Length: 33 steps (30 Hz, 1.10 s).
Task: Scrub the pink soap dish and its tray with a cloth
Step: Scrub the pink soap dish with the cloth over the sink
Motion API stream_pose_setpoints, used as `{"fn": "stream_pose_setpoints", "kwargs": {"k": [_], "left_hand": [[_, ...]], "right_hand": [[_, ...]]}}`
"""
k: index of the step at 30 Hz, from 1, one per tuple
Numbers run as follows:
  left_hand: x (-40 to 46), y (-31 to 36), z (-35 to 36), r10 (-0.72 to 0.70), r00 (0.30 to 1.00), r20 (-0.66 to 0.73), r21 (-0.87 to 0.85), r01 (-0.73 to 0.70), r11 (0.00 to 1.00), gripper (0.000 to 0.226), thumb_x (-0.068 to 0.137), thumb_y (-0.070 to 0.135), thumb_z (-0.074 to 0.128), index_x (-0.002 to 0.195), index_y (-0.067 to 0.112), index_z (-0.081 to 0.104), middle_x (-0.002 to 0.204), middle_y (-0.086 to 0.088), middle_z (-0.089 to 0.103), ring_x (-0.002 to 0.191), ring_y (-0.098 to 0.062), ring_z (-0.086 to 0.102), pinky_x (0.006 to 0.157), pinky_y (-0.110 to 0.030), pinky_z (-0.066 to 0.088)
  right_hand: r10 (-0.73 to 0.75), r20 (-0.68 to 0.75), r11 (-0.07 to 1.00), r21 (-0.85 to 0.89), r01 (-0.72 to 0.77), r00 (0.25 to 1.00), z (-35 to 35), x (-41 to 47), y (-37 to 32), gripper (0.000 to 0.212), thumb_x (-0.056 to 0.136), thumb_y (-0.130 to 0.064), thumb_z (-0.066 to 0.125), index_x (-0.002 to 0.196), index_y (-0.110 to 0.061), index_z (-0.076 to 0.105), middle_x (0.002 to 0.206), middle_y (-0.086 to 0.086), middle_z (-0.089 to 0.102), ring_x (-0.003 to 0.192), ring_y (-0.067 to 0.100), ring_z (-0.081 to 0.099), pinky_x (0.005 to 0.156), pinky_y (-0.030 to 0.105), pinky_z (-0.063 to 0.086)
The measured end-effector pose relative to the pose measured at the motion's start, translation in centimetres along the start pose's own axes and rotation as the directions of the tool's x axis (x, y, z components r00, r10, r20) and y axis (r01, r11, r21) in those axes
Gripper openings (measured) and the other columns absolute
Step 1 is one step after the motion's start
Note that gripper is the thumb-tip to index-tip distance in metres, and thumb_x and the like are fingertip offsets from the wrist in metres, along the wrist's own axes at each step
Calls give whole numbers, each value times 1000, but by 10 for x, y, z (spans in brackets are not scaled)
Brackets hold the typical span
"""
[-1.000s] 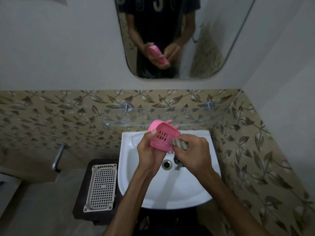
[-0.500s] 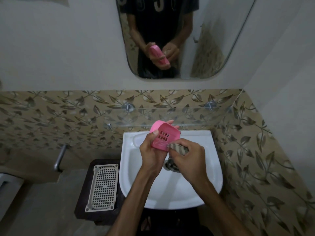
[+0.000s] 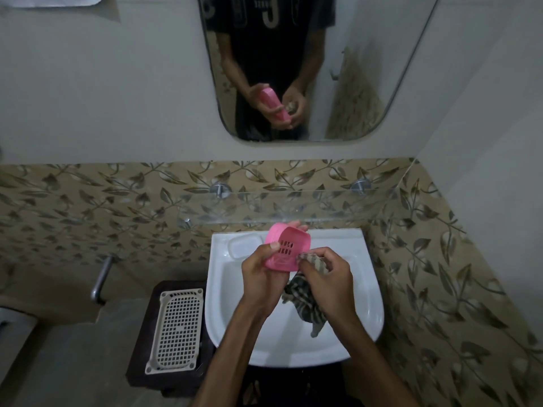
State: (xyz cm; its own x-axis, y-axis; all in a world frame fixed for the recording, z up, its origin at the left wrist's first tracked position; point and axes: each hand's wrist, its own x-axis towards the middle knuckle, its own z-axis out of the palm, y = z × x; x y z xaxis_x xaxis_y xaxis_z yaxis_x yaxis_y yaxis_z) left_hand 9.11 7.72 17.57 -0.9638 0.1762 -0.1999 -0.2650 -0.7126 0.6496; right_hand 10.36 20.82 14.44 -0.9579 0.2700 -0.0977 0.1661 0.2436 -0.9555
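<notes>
Noted at far left, untouched on a dark stand beside the basin: a beige perforated plastic grid [image 3: 176, 327]; impossible to tell whether it belonged to the dish.

Held tilted above the white ceramic sink [image 3: 293, 348], slotted face toward the camera: the pink plastic soap dish [image 3: 286, 248]. Clasped by the left grip [image 3: 261, 277], thumb on the near face, fingertips curled over the far rim.

Pinched by the right grip [image 3: 326, 277], fingers curled round a wad of it: the brown-and-cream striped cloth [image 3: 305, 298], pressed against the dish's lower right edge, with a loose tail dangling into the bowl.

Judged as risks: a wet dish, held only at its edges, could have slipped under a hard rub and dropped into the sink; the hanging tail could have snagged or dragged over the drain; the slots and corners could have gone unscrubbed with only the wad's tip in contact.

Compared with half a second before: far more cloth hanging free beneath the hands; dish raised about as high, grasp unchanged.
</notes>
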Motion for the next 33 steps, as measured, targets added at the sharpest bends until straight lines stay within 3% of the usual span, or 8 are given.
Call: {"fn": "stream_pose_setpoints", "kwargs": {"k": [3,6,10,14,20,27,31,33], "left_hand": [[1,4,-11,-67,995,80,42,64,997,91,69,28,80,146,-9,49,157,-34,42,144,-48,41,117,-51,28],[3,12,-19,-156,977,147,88,144,986,86,72,25,78,149,-3,50,156,-29,48,135,-40,50,115,-50,35],[4,14,-25,-191,974,122,138,174,975,72,76,20,68,146,10,58,146,-25,59,125,-37,60,110,-56,44],[5,10,-30,-124,991,58,-2,124,992,72,60,21,80,130,3,71,127,-29,68,114,-41,65,101,-57,55],[6,9,-37,-74,997,-36,-117,69,991,71,38,26,92,105,4,80,109,-26,71,97,-38,69,91,-54,56],[7,14,-20,-46,998,42,108,41,993,51,60,23,69,108,17,84,104,-13,78,93,-24,73,81,-34,60],[9,15,-19,-35,999,37,126,30,992,52,63,22,66,112,14,82,109,-16,77,96,-26,73,87,-41,59],[10,13,-20,-34,998,44,152,27,988,49,66,20,62,110,18,83,107,-12,79,94,-22,75,83,-35,60]], "right_hand": [[-76,-36,996,-51,74,996,1,0,-1,15,86,-17,80,77,-22,70,71,-5,71,68,13,69,59,24,54],[-251,-68,956,-176,236,966,-4,2,-1,13,84,-15,83,85,-24,73,73,-10,72,64,8,69,57,22,56],[-447,24,844,-318,431,894,-9,10,-7,15,82,-11,82,94,-19,76,81,-7,74,69,10,70,62,37,60],[-559,41,745,-412,524,828,-12,14,-14,23,79,-11,88,100,-12,79,98,2,74,75,11,67,67,29,62],[-557,165,685,-463,563,814,-13,1,-22,20,78,-14,88,97,-13,81,101,-2,72,70,16,68,60,31,58],[-533,176,711,-437,551,828,-12,3,-34,12,75,-6,84,84,-13,79,78,1,75,63,19,67,59,36,59],[-506,97,761,-418,496,857,-18,13,-34,9,79,-6,82,84,-12,81,71,1,75,57,18,65,57,36,57],[-500,143,742,-438,508,854,-17,11,-32,7,80,-7,82,85,-11,80,73,3,75,59,19,65,58,37,57]]}}
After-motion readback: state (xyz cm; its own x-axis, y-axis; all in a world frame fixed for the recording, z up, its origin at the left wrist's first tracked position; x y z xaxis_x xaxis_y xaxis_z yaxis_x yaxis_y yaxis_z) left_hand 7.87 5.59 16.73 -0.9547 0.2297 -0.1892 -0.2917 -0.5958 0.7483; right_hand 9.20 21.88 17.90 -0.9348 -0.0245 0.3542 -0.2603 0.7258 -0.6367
